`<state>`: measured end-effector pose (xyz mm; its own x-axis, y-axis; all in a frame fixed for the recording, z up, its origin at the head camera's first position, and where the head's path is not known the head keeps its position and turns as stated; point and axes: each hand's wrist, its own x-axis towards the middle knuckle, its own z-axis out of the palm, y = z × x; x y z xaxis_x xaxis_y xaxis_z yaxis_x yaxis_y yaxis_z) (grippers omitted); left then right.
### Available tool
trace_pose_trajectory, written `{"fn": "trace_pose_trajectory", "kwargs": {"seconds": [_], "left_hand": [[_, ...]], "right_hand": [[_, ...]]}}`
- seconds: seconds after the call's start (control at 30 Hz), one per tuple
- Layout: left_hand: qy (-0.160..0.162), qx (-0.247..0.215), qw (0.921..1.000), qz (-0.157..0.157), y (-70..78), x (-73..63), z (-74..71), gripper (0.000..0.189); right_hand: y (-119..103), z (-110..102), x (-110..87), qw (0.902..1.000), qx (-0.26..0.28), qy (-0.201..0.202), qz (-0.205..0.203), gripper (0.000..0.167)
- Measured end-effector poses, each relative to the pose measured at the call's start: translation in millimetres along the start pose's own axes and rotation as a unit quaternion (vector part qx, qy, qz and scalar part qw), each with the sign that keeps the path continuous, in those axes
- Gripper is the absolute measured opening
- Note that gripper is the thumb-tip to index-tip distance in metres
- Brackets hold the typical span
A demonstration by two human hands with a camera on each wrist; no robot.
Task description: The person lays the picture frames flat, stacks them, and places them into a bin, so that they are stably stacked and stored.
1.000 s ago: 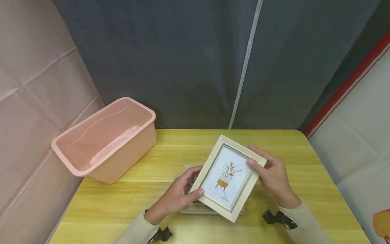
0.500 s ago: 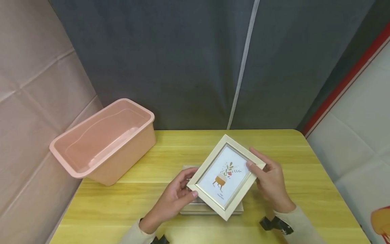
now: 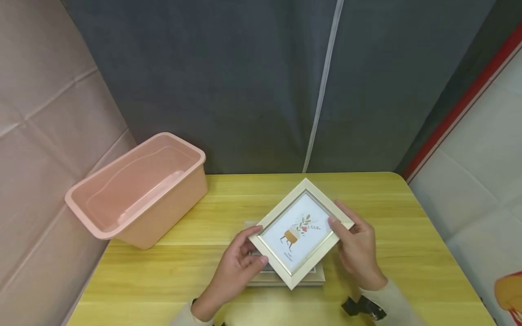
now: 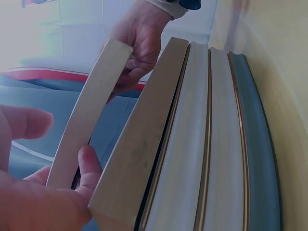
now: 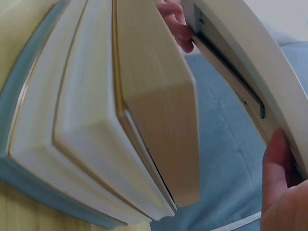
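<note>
A cream picture frame point(image 3: 320, 256) with a print of a plant in an orange, legged pot is held tilted over the table. My right hand point(image 3: 360, 253) pinches its right corner, thumb on the front and fingers behind. At the left corner my left hand point(image 3: 234, 267) has fingers behind the edge; the left wrist view shows its thumb point(image 4: 29, 122) raised off the front. Under it lies a stack, mostly hidden in the head view. Both wrist views show a thick wood-coloured frame point(image 4: 144, 130) on top, two whitish layers point(image 4: 187, 130) and a blue-grey one point(image 4: 257, 130) at the bottom.
A pink plastic bin point(image 3: 171, 203), with nothing visible inside, stands at the table's back left. The yellow wooden table point(image 3: 163, 280) meets a dark grey curtain point(image 3: 224, 90) behind. Pale panels stand at both sides.
The held picture frame has turned clockwise in my hands. My right hand has moved slightly left and down with its corner, and the head view has shifted a little.
</note>
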<state>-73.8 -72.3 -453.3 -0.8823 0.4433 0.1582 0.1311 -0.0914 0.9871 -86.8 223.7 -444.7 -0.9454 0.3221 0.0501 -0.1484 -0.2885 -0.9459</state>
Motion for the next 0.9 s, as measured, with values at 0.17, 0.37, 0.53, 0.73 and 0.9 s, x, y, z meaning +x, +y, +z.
{"fn": "trace_pose_trajectory", "kwargs": {"seconds": [0.17,0.37,0.53,0.73,0.9], "left_hand": [[0.027,0.011,0.9995,-0.013,1.4,1.0,6.4,0.074],[0.042,0.003,0.9984,-0.037,2.2,3.1,10.5,0.075],[0.061,-0.004,0.9968,-0.051,3.8,3.8,10.1,0.076],[0.075,-0.007,0.9957,-0.054,5.9,5.0,2.9,0.078],[0.08,0.002,0.9957,-0.047,7.7,6.3,-6.4,0.076]], "right_hand": [[2,3,-3.1,0.9998,-0.002,0.018,0.005,0.056],[4,5,-6.3,0.9997,0.001,0.024,-0.006,0.054],[4,2,-7.8,0.9991,0.013,-0.019,-0.035,0.053],[3,-3,-7.3,0.9963,0.004,-0.06,-0.061,0.048],[3,-8,-6.5,0.9911,-0.031,-0.11,-0.068,0.049]]}}
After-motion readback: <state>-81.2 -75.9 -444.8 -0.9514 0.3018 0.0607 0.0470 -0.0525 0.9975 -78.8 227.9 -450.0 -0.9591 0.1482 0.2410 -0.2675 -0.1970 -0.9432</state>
